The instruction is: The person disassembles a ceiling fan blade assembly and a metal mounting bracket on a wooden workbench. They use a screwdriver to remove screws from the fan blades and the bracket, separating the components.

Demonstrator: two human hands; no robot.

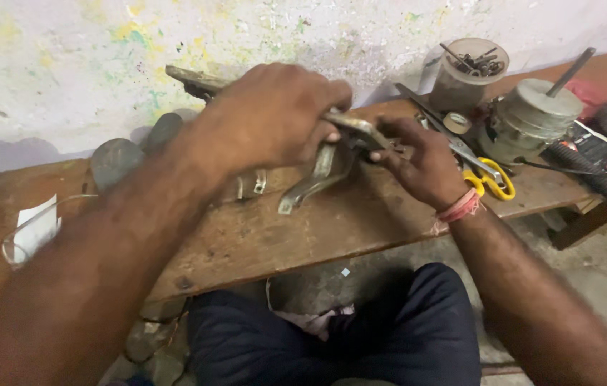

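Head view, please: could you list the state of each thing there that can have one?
Left hand: closed over the metal hand tool.
Right hand: fingers pinched at the tool's head.
Metal hand tool: held above the wooden bench, lever hanging open.
Yellow-handled scissors: lying flat, blades hidden.
Plastic jar: upright, lidless, holding screws.
Motor: upright, shaft up.

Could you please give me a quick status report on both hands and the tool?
Left hand clamped over metal locking pliers. Right hand pinching at the pliers' jaw end. Yellow-handled scissors and motor lie close right, not touching.
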